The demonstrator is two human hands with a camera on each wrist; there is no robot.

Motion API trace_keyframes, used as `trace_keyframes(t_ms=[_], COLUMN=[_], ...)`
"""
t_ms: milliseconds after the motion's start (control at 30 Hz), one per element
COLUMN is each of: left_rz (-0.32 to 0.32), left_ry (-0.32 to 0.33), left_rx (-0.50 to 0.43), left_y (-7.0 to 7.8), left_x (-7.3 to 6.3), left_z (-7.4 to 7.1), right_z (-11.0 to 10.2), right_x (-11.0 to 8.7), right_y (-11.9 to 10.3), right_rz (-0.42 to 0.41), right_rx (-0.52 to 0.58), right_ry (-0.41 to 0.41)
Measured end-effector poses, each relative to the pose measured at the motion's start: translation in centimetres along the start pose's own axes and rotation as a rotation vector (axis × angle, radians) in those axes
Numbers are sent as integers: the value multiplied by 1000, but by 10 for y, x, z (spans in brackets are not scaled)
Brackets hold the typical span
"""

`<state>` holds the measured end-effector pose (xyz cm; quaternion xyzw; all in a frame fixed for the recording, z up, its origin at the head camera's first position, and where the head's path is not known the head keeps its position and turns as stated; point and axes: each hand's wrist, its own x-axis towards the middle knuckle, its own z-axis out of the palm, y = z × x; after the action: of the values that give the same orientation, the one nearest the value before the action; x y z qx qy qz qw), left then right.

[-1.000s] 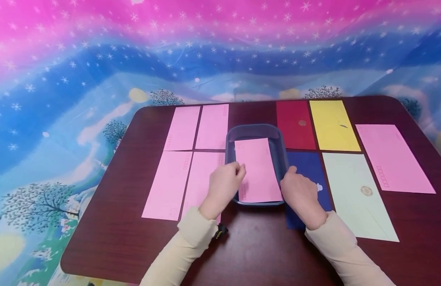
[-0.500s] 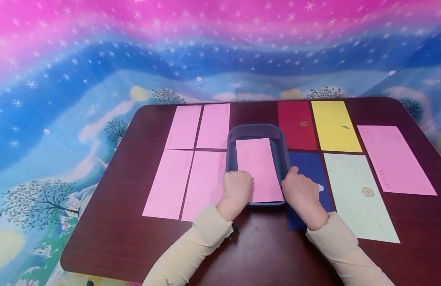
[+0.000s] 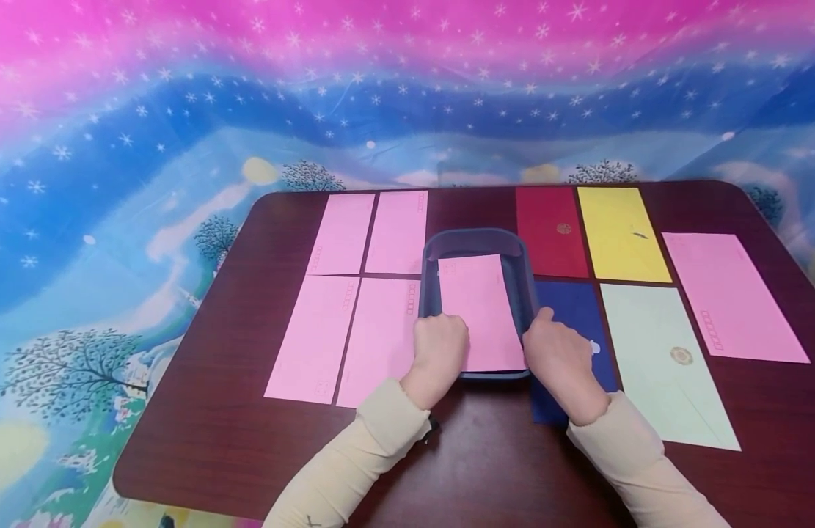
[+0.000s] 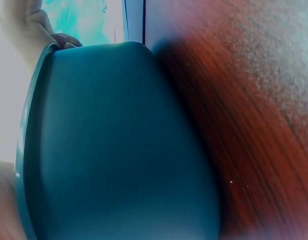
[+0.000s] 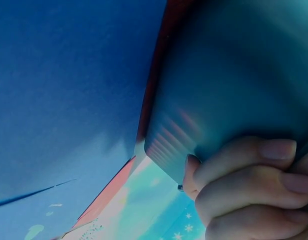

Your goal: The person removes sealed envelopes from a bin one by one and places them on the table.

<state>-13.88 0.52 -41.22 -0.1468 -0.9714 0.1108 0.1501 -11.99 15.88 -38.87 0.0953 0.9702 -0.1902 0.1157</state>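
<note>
A dark blue-grey plastic tray point(image 3: 473, 246) stands mid-table with a pink envelope point(image 3: 480, 304) lying in it. At its near left corner my left hand point(image 3: 440, 356) grips the rim, fingers curled and mostly hidden from the head camera. On the right side, my right hand point(image 3: 557, 359) holds the other rim; in the right wrist view its fingers point(image 5: 249, 192) curl against the tray's outer wall point(image 5: 234, 85). The left wrist view is filled by the near wall of the tray point(image 4: 119, 140). A navy envelope point(image 3: 568, 301) lies partly under the right hand.
Several pink envelopes point(image 3: 315, 337) lie flat to the left. Right of the tray are a red envelope point(image 3: 546, 227), a yellow envelope point(image 3: 621, 235), a pale green envelope point(image 3: 658, 330) and another pink envelope point(image 3: 731, 293). The table point(image 3: 202, 418) has rounded corners; a patterned cloth hangs behind.
My left hand has moved right and slightly down, from beside the pink envelope's left edge onto the tray's near left corner. The right hand and tray have stayed put.
</note>
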Motion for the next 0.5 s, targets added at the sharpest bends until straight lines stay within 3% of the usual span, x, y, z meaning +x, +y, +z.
trace_keyframes(t_ms=[100, 200, 233, 500], left_rz=[-21, -54, -69, -160], left_ry=[21, 0, -32, -175], left_rx=[-53, -167, -226, -627], left_y=[-2, -6, -9, -21], left_x=[0, 0, 0, -5], left_z=[1, -1, -10, -25], right_z=[0, 0, 0, 0], right_x=[0, 0, 0, 0], right_y=[1, 1, 1, 1], right_rz=[-8, -15, -16, -8], right_rx=[-4, -6, -6, -5], right_ry=[0, -2, -2, 0])
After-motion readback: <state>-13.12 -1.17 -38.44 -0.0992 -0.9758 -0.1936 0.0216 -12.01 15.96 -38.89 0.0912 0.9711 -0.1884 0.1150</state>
